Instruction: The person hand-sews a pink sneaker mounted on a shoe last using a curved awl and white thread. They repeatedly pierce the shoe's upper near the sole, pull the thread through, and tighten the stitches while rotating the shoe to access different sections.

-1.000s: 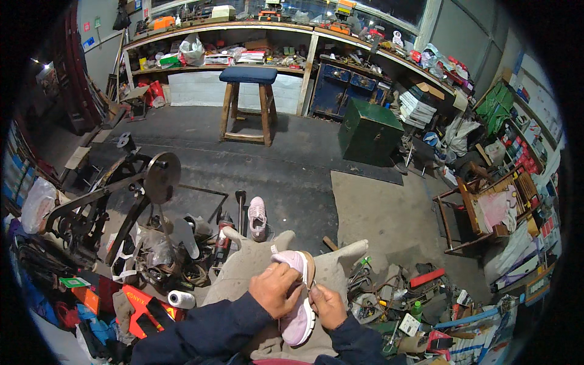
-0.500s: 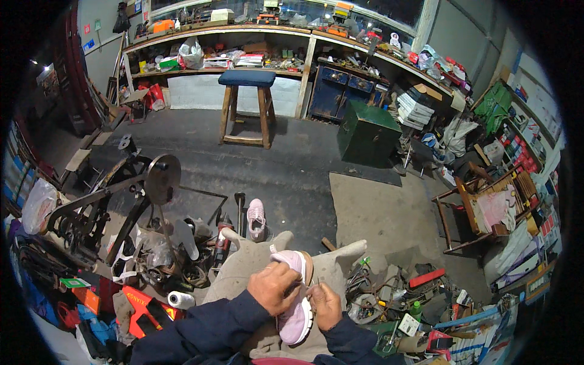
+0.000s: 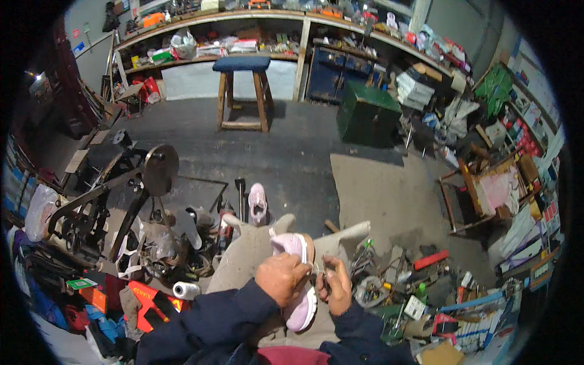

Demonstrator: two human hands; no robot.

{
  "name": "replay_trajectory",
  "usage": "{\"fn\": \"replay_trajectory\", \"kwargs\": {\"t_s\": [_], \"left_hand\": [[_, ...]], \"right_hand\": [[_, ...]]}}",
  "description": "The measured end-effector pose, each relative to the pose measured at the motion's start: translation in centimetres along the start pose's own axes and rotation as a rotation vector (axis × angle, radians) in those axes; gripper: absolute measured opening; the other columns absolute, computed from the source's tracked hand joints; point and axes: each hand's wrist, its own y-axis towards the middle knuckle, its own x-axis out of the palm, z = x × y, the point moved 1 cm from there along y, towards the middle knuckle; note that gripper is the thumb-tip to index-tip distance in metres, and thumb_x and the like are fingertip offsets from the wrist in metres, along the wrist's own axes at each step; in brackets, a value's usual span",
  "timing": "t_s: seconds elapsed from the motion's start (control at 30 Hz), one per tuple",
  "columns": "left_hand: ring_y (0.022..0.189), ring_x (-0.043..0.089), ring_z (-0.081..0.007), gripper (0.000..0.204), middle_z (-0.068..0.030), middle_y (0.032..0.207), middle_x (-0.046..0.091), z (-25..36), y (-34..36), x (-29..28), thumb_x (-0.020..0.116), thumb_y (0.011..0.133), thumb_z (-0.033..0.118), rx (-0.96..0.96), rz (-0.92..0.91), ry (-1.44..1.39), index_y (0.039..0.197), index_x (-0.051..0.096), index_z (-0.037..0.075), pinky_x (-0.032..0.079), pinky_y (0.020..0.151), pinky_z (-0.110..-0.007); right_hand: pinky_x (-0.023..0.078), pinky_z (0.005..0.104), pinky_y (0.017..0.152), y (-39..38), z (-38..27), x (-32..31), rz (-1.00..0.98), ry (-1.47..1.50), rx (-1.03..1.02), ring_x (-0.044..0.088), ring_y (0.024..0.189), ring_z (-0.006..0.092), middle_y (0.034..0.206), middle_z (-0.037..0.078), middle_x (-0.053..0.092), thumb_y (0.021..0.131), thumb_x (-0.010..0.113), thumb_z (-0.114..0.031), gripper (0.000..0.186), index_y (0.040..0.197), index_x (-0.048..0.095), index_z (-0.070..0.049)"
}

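A pink sneaker (image 3: 299,315) with a white sole lies across my lap, over a beige apron (image 3: 240,263). My left hand (image 3: 283,278) is closed round its middle, hiding part of the upper. Just right of the sole is my right hand (image 3: 334,286), its fingers curled and pinched on a thin pale thread (image 3: 316,267) that reaches toward the sole's edge. Whether a needle is in those fingers is too small to tell. A second pink sneaker (image 3: 258,204) stands on the floor beyond my knees.
A black iron hand-cranked machine (image 3: 161,170) stands at left. A white thread spool (image 3: 186,290) lies beside my left sleeve. Tools and scraps (image 3: 395,286) crowd the right side. Farther off are a blue-topped stool (image 3: 242,64), a green box (image 3: 368,114) and a wooden chair (image 3: 468,191).
My right hand has moved slightly right, away from the sole, and its fingers have lifted and loosened a little. My left hand stays on the sneaker. The whole view has tilted slightly.
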Motion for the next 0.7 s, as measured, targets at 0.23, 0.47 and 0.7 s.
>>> {"fn": "replay_trajectory", "kwargs": {"t_s": [0.23,0.47,0.7], "left_hand": [[0.078,0.061,-0.0282,0.02,-0.0059,0.082,0.056,-0.2,0.1,0.2,0.074,0.072,0.015,0.014,-0.002,0.005,0.092,0.072,0.017,0.05,0.064,-0.042],[0.077,0.06,-0.0334,0.029,-0.0089,0.08,0.057,-0.5,0.1,0.2,0.072,0.068,0.001,-0.038,0.026,-0.101,0.095,0.072,0.011,0.049,0.066,-0.043],[0.08,0.063,-0.0341,0.023,-0.0111,0.084,0.061,-0.7,0.2,0.4,0.072,0.074,0.003,-0.158,0.058,-0.122,0.096,0.071,0.01,0.052,0.069,-0.043]], "right_hand": [[0.035,0.0211,0.055,-0.3,0.2,0.3,-0.089,-0.163,-0.121,0.044,0.062,0.0051,0.079,0.002,0.057,0.107,0.044,-0.025,0.04,0.14,0.043,-0.002],[0.039,0.02,0.057,0.3,1.2,-0.2,-0.038,-0.062,-0.081,0.049,0.062,0.0051,0.087,0.006,0.063,0.107,0.053,-0.017,0.042,0.144,0.039,-0.004],[0.05,0.0254,0.067,0.5,-0.8,-2.0,-0.107,-0.106,0.1,0.06,0.073,0.009,0.087,0.007,0.07,0.102,0.058,-0.009,0.025,0.125,0.052,0.0]]}}
